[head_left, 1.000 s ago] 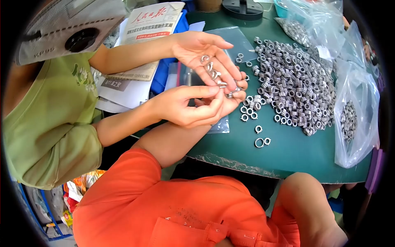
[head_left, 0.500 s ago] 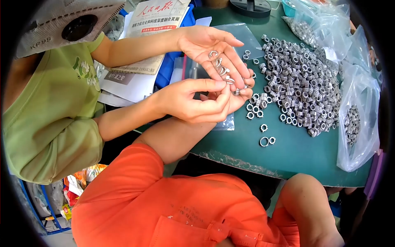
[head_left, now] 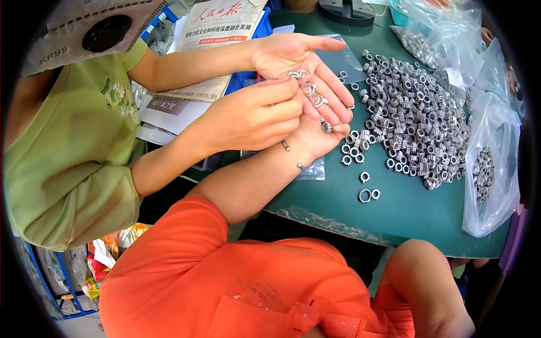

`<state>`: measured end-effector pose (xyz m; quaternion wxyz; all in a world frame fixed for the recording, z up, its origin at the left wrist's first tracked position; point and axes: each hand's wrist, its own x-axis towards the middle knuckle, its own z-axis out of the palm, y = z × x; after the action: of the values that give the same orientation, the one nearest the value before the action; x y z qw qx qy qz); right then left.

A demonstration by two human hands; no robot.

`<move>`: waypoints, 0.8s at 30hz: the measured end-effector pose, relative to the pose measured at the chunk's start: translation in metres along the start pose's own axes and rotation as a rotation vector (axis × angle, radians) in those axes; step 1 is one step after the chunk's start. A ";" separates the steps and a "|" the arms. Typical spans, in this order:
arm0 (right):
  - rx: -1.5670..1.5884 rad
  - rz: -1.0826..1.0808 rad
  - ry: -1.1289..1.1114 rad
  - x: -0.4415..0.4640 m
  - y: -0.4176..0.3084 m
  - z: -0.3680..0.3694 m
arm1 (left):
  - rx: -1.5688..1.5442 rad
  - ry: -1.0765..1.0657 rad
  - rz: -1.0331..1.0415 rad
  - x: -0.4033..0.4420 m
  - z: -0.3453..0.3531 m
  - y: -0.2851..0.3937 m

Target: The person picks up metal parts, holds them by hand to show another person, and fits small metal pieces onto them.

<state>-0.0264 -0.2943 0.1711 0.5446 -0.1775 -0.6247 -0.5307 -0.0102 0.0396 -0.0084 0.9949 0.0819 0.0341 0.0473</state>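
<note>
My left hand (head_left: 321,139) reaches up from the lower left, partly hidden under a co-worker's hands. Its visible fingertips curl beside small toothed metal rings (head_left: 326,125). An open metal bangle (head_left: 285,146) is round my wrist. Above it, the co-worker's open palm (head_left: 282,54) carries several thin silver rings (head_left: 320,101) on palm and fingers. Their other hand (head_left: 262,115) pinches at the rings near the palm's middle. My right hand is out of view; only a bent bare limb (head_left: 420,265) shows at the lower right.
A large heap of toothed metal rings (head_left: 417,118) lies on the green table (head_left: 338,217), with a few loose rings (head_left: 365,195) nearer its edge. Clear plastic bags (head_left: 490,169) stand at the right. A newspaper (head_left: 217,34) and papers lie at the upper left.
The co-worker's pinching hand has moved up toward the rings in their palm, uncovering my wrist and bangle. Their open palm has shifted up. The table scene has drifted slightly right.
</note>
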 end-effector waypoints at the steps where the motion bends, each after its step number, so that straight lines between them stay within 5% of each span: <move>1: 0.017 -0.040 -0.043 0.001 0.001 -0.001 | -0.002 -0.002 -0.005 0.000 -0.004 -0.005; 4: -0.296 -0.075 -0.037 -0.014 0.009 0.029 | -0.006 -0.003 -0.014 0.002 -0.008 -0.017; 5: -0.215 -0.047 0.089 -0.017 0.008 0.031 | -0.004 0.001 -0.012 0.001 -0.008 -0.020; 8: -0.163 -0.015 -0.085 -0.009 0.024 0.003 | 0.034 0.071 -0.010 -0.001 0.000 -0.021; 10: -0.136 0.187 -0.183 -0.001 0.019 -0.003 | 0.024 0.101 -0.043 -0.002 0.005 -0.020; 12: -0.074 0.376 0.221 -0.011 0.040 0.011 | 0.010 0.100 -0.080 0.000 0.006 -0.019; 15: -0.021 0.545 0.134 -0.054 0.068 0.024 | 0.014 0.097 -0.097 0.002 0.005 -0.019; 17: -0.330 0.855 -0.101 -0.101 0.056 0.011 | 0.017 0.092 -0.112 0.003 -0.001 -0.018; 19: -0.065 1.496 -0.576 -0.107 0.060 0.020 | -0.005 0.079 -0.103 0.001 0.004 -0.021; 21: 0.010 1.238 -0.995 -0.157 0.063 0.004 | -0.012 0.064 -0.105 0.001 -0.001 -0.018; 24: 0.214 1.435 -1.107 -0.180 0.047 -0.007 | -0.017 0.078 -0.113 0.002 -0.002 -0.018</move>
<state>0.0763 -0.2183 0.0357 0.3799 -0.7012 -0.5823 0.1575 -0.0064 0.0220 -0.0134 0.9946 0.0694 0.0767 -0.0057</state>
